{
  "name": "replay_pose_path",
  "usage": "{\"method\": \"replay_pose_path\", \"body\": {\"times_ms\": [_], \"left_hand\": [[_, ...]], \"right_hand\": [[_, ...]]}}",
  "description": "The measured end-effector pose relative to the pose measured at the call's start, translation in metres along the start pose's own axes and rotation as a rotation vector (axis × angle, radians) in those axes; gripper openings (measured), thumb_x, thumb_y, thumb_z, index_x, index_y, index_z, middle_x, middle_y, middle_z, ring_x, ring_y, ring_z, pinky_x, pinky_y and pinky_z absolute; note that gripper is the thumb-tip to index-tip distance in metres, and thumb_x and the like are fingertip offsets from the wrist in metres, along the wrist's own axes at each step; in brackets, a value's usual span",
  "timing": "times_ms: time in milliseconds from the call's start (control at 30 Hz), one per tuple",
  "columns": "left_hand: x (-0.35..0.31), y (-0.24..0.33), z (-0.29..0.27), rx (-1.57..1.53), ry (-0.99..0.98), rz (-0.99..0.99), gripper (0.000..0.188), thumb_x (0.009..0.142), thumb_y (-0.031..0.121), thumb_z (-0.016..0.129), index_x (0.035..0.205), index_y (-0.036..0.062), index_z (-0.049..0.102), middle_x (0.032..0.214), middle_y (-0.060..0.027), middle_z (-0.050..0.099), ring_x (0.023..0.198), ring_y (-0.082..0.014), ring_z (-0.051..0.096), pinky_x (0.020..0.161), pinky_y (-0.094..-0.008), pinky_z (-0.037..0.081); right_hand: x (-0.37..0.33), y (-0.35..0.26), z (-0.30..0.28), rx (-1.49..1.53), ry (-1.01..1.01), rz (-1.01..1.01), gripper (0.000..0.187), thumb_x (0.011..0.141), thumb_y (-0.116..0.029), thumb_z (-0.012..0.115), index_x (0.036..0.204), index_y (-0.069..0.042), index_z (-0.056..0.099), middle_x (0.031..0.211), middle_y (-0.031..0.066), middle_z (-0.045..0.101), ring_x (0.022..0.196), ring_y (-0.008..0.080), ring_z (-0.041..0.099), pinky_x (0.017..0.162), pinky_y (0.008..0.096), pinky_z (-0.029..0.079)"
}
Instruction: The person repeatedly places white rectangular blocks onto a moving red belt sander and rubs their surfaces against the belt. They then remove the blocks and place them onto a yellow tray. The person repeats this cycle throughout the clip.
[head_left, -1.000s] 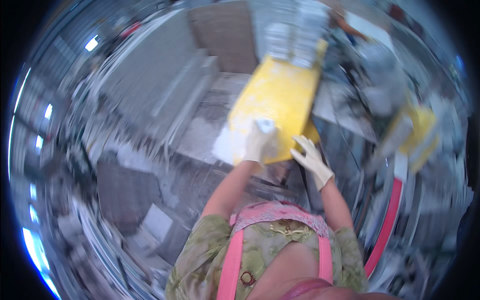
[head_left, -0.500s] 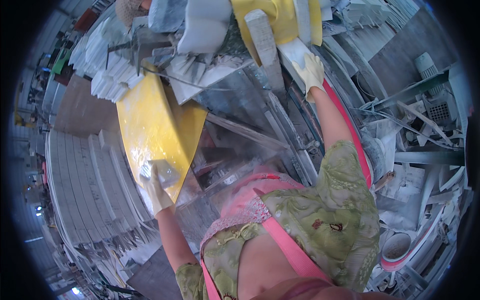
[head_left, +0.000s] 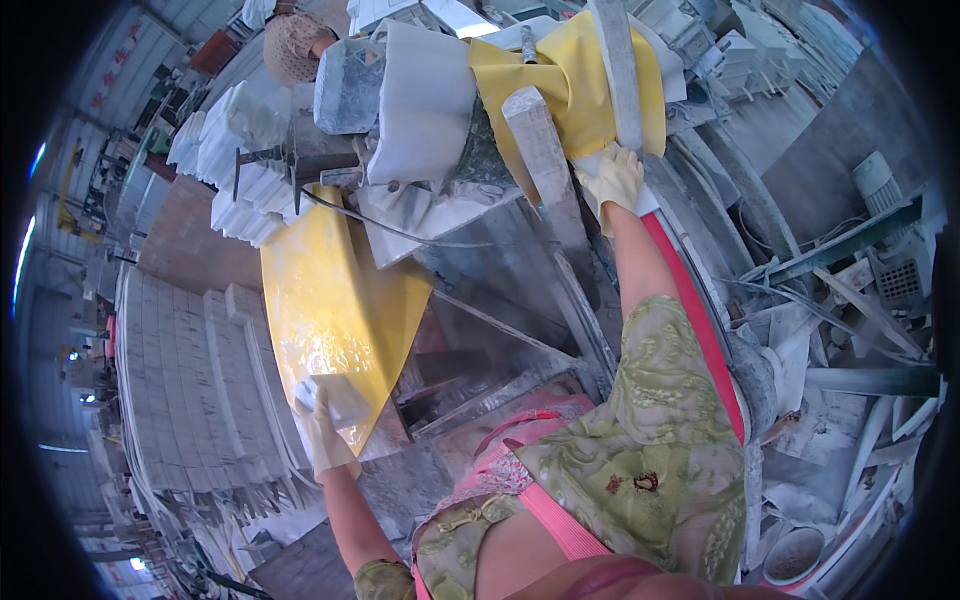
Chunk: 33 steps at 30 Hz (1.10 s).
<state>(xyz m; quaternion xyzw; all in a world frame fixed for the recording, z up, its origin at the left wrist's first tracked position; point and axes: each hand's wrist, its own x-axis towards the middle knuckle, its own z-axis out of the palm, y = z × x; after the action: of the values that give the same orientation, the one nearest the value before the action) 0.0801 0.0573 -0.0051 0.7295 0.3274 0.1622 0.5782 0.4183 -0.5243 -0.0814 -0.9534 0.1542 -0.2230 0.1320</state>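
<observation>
My left hand, in a pale rubber glove, grips a small white block by its left side. The block rests at the lower end of a wet, shiny yellow sheet that slopes down on my left. Farther off on the right, my right hand, gloved alike, is closed at a white strip, just below a draped yellow cloth-like sheet. Its fingertips are bent over and partly hidden. A red band runs from there back toward my right side.
Stacked grey-white slabs stand at the left, with white pieces piled beyond. A dusty upright post is left of my right hand. A dark cable crosses ahead. At far left, a person's patterned hat shows. A bucket sits lower right.
The view has shifted, so most things sit lower in the picture. My right hand's fingers, stretched flat on the white strip before, are now bent. My left hand keeps hold of the block.
</observation>
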Motion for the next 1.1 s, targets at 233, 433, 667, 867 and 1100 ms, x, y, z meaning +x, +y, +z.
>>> {"method": "replay_pose_path", "body": {"times_ms": [233,433,667,867,1100], "left_hand": [[-0.006,0.013,0.01,-0.04,-0.01,0.007,0.079,0.094,0.028,0.075,0.157,0.0032,0.034,0.148,-0.0155,0.049,0.135,-0.0286,0.049,0.112,-0.0438,0.041],[-0.027,0.029,0.017,-0.081,0.012,-0.078,0.086,0.094,0.025,0.075,0.162,0.0031,0.026,0.154,-0.0179,0.045,0.141,-0.0315,0.044,0.115,-0.0444,0.039],[-0.032,0.043,0.029,-0.183,-0.03,-0.077,0.067,0.097,0.023,0.07,0.154,0.0119,0.035,0.142,-0.0147,0.053,0.112,-0.0321,0.066,0.057,-0.0441,0.066],[-0.036,0.041,0.025,-0.095,-0.068,-0.034,0.065,0.099,0.029,0.069,0.152,0.0103,0.037,0.144,-0.0125,0.05,0.123,-0.0269,0.058,0.091,-0.0416,0.058],[-0.024,0.029,0.019,-0.118,-0.084,-0.088,0.059,0.1,0.027,0.067,0.15,0.0085,0.04,0.137,-0.0129,0.055,0.123,-0.0261,0.057,0.099,-0.0404,0.053]], "right_hand": [[-0.007,0.013,-0.009,0.037,0.042,-0.084,0.075,0.065,-0.048,0.091,0.118,-0.002,0.067,0.113,0.0166,0.067,0.108,0.0352,0.063,0.095,0.0482,0.048],[-0.024,0.019,-0.034,-0.082,-0.072,-0.053,0.07,0.07,-0.055,0.086,0.114,-0.004,0.069,0.116,0.0164,0.068,0.108,0.0353,0.066,0.093,0.0462,0.051],[-0.025,0.018,-0.052,-0.042,-0.241,0.096,0.073,0.074,-0.057,0.081,0.124,-0.007,0.069,0.128,0.0173,0.064,0.122,0.0357,0.058,0.102,0.0531,0.046],[-0.017,0.006,-0.033,0.019,-0.183,0.092,0.083,0.075,-0.054,0.083,0.132,0.0,0.059,0.139,0.0195,0.058,0.13,0.0351,0.053,0.108,0.0496,0.04],[-0.01,0.007,-0.015,0.025,-0.157,0.043,0.083,0.075,-0.052,0.084,0.131,0.004,0.059,0.136,0.0235,0.059,0.128,0.0358,0.055,0.105,0.0491,0.042]]}}
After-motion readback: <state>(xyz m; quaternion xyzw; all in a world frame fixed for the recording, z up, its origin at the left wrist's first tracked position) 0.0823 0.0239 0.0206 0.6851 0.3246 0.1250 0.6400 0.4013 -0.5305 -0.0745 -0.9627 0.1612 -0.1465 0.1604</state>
